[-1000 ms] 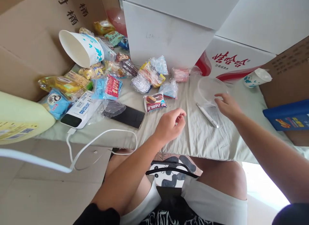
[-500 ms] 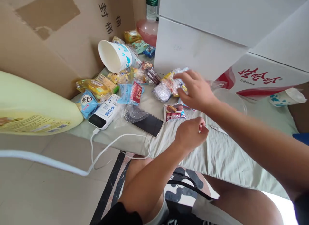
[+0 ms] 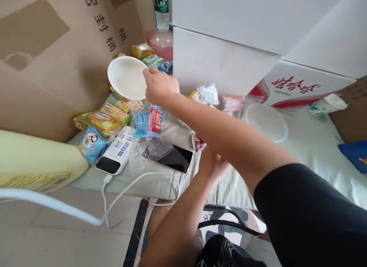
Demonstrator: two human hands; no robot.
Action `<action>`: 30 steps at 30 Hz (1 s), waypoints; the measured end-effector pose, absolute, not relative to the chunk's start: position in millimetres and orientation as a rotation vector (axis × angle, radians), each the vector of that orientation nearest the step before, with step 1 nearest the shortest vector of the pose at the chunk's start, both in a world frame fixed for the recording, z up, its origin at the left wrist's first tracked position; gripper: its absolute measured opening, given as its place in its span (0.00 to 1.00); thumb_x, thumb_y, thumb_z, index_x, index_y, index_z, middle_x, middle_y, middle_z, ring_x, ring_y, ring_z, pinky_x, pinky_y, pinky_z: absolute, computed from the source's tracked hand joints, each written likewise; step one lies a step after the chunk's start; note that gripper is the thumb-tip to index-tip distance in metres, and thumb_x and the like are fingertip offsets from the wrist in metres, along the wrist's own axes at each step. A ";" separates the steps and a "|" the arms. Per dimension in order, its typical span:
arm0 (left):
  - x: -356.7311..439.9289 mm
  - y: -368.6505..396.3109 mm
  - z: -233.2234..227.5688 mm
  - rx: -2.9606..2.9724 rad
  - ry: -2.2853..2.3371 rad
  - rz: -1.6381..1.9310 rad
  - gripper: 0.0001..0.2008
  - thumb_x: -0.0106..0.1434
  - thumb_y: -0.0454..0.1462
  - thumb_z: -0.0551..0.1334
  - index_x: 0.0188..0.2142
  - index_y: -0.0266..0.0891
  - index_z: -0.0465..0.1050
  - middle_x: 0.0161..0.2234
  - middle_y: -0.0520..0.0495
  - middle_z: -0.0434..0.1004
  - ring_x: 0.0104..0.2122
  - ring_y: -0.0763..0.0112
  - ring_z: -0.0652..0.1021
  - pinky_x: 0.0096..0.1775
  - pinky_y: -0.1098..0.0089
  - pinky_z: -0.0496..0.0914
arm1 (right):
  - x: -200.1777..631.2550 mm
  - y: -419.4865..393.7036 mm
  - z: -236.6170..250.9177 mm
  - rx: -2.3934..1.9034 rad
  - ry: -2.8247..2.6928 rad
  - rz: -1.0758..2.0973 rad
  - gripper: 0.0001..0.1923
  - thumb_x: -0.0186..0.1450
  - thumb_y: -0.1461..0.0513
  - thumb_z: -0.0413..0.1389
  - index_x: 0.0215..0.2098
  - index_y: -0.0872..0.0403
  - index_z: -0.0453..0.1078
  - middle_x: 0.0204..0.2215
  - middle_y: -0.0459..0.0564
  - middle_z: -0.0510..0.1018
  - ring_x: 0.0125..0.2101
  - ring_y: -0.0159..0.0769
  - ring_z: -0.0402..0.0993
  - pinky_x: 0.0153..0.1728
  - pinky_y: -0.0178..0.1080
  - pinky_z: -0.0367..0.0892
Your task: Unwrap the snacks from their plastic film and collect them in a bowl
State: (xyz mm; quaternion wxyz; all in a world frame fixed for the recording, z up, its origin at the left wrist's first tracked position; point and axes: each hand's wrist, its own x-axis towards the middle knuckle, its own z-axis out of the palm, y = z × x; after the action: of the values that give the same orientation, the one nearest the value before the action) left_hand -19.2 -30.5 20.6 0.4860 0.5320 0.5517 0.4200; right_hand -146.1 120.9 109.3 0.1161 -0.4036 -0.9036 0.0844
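Paper bucket (image 3: 127, 77), mouth toward the camera, is gripped at its rim by the right hand (image 3: 159, 87) above the snack packets (image 3: 109, 118). Left hand (image 3: 213, 167) lies mostly hidden under the forearm; its grip cannot be told.

We sat before a low surface covered with a pale green sheet (image 3: 309, 144). On it lay a heap of snack packets (image 3: 103, 119), a white power bank (image 3: 116, 154) with its cable (image 3: 137, 181) hanging over the edge, a black phone (image 3: 177, 159), a clear round lid (image 3: 266, 122), a paper cup (image 3: 325, 104) on its side, and white boxes (image 3: 218, 62) at the back.
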 end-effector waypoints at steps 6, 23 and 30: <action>-13.4 -32.5 32.7 1.373 1.448 0.869 0.03 0.60 0.36 0.61 0.30 0.41 0.69 0.32 0.47 0.80 0.32 0.62 0.77 0.33 0.66 0.64 | -27.3 92.8 125.0 -1.255 -2.132 0.519 0.28 0.69 0.65 0.45 0.68 0.57 0.56 0.66 0.51 0.68 0.59 0.33 0.68 0.62 0.38 0.64; 39.1 -24.6 30.0 1.617 1.503 0.786 0.05 0.63 0.36 0.57 0.31 0.42 0.70 0.27 0.53 0.77 0.25 0.72 0.73 0.32 0.70 0.63 | 245.5 49.9 40.1 -1.794 -1.963 0.185 0.32 0.64 0.57 0.51 0.67 0.49 0.61 0.60 0.60 0.71 0.36 0.45 0.77 0.40 0.51 0.75; 49.9 -23.8 28.8 1.613 1.514 0.797 0.05 0.63 0.36 0.57 0.30 0.42 0.70 0.27 0.53 0.77 0.25 0.72 0.73 0.32 0.70 0.64 | 294.2 35.2 62.0 -1.808 -1.835 -0.161 0.27 0.64 0.58 0.50 0.61 0.51 0.67 0.51 0.61 0.76 0.50 0.55 0.74 0.49 0.55 0.70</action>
State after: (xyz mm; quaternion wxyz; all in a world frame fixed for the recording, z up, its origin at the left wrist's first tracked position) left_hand 49.9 -23.8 28.8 0.3849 0.6330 0.5944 0.3129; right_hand 294.2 35.2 62.0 0.2765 -0.6732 -0.6832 -0.0600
